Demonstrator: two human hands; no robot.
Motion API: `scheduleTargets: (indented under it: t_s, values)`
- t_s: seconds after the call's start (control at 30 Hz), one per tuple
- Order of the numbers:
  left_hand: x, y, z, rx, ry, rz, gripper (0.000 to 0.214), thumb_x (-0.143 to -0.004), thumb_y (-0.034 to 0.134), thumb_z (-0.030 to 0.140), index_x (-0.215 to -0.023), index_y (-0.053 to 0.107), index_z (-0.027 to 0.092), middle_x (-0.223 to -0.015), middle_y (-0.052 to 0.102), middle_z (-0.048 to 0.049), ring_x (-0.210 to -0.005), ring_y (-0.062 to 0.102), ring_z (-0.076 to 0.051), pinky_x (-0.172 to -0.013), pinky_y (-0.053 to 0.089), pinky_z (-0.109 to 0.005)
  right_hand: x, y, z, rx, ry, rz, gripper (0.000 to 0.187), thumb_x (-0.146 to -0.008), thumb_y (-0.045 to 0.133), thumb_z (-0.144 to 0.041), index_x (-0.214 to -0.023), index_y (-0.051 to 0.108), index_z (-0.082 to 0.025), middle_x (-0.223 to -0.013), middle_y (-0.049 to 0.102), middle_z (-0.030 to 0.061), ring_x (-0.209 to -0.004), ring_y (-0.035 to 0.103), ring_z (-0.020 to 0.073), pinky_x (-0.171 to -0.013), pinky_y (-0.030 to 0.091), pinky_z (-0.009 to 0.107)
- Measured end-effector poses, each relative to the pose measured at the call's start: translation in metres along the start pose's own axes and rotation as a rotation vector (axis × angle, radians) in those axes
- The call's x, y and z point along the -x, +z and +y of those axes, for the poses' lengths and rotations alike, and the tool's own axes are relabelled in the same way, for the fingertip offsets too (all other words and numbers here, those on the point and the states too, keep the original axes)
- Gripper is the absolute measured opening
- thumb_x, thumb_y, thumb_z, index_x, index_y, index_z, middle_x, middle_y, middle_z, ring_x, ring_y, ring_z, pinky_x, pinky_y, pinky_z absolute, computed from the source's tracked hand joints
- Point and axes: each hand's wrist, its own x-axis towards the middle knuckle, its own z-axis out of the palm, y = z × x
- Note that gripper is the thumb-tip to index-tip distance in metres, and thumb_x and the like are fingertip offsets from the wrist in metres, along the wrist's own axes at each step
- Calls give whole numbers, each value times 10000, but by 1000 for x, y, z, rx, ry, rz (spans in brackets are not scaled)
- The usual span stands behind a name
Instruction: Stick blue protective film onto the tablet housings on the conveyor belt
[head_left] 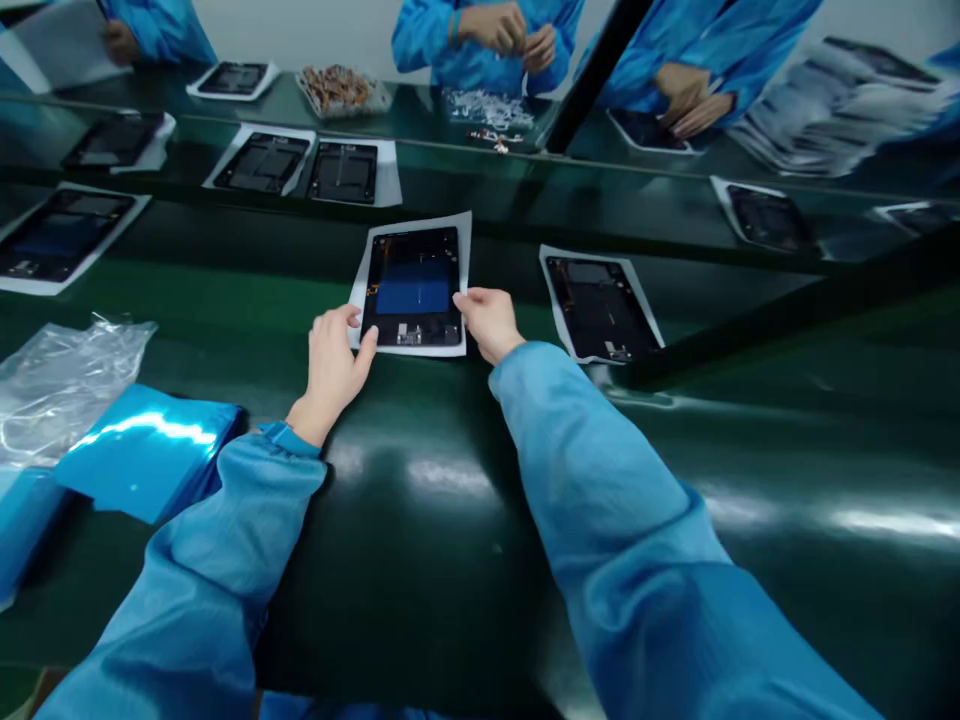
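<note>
An opened tablet [412, 270], with a blue panel in its dark housing, lies on a white sheet [465, 235] in front of me. My right hand [489, 322] pinches the tablet's right edge together with the sheet, thumb on top. At the lower left corner my left hand [336, 365] grips the edge between thumb and fingers; its fingertips are partly hidden beneath the sheet. Right of my right hand, another opened tablet [604, 305] rests on its own white sheet, untouched.
Blue film sheets [150, 450] are stacked at left beside a clear plastic bag [71, 385]. Several more opened tablets line the green bench [420, 560] and belt. Co-workers' hands [499, 30] work across it, near a box of copper-coloured parts [341, 90]. A dark post [600, 75] rises there.
</note>
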Motion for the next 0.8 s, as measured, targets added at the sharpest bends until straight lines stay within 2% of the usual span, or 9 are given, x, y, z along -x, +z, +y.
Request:
scheduleTargets:
  t_s: [0.1,0.2,0.27,0.33,0.4,0.47,0.6,0.7,0.8]
  values:
    - [2,7,-8,9,21,-34,267,-1026,574,425,-1223,558,245,-1101,674,-83,-1092,619,-302,-1035,496,-532,-25,2,-8,147,4,25,456,-1040,537,-515,-1153,730,-117,-866,750,113,-910,686,247,-919,553,369]
    - [0,10,-10,-4,0,-39,252,-983,581,333,-1212,578,229,-1081,688,-98,-1078,638,-321,-1019,503,-526,-10,-18,4,333,12,45,570,-1021,582,-525,-1390,660,-97,-1102,783,173,-1119,699,293,-1049,517,405]
    - [-1,13,-9,-33,-12,-56,263,-964,582,297,-1217,589,223,-1079,700,-102,-1071,648,-322,-1011,508,-505,8,-41,19,478,49,70,587,-996,627,-463,-1458,622,-100,-1279,741,218,-1227,676,340,-1095,492,454]
    - [-2,15,-7,-54,-5,-84,272,-962,584,287,-1225,599,220,-1077,710,-102,-1065,655,-320,-1006,512,-491,22,-65,34,621,128,102,549,-964,648,-348,-1417,639,-37,-1360,679,303,-1265,658,406,-1091,486,518]
    - [-3,16,-6,-45,-1,-104,271,-962,589,288,-1222,612,212,-1066,712,-107,-1064,658,-325,-1010,511,-495,28,-82,47,730,216,114,460,-933,639,-232,-1299,685,42,-1301,668,375,-1235,671,451,-1046,504,545]
    - [-5,14,-5,22,-48,-119,264,-946,609,278,-1199,630,206,-1059,709,-113,-1090,653,-335,-1048,497,-517,27,-90,54,799,272,108,383,-915,612,-149,-1215,716,65,-1225,685,387,-1190,696,442,-996,529,519]
    - [-5,6,2,210,-171,-144,234,-895,647,213,-1128,656,214,-1102,709,-123,-1204,614,-346,-1175,419,-570,18,-87,50,867,269,116,347,-924,593,-116,-1206,735,27,-1211,705,358,-1153,722,385,-953,553,455]
    - [-1,8,23,326,-226,-201,176,-899,641,181,-1070,661,218,-1088,721,-108,-1149,650,-295,-1158,462,-523,16,-88,36,892,221,114,310,-914,667,-161,-1162,755,4,-1197,718,347,-1147,731,391,-956,563,466]
    - [0,25,61,511,-326,-361,53,-936,652,226,-983,667,205,-948,738,-71,-887,724,-214,-973,586,-411,20,-95,15,909,153,135,379,-911,733,-267,-1180,753,-1,-1210,714,352,-1168,720,426,-968,563,520]
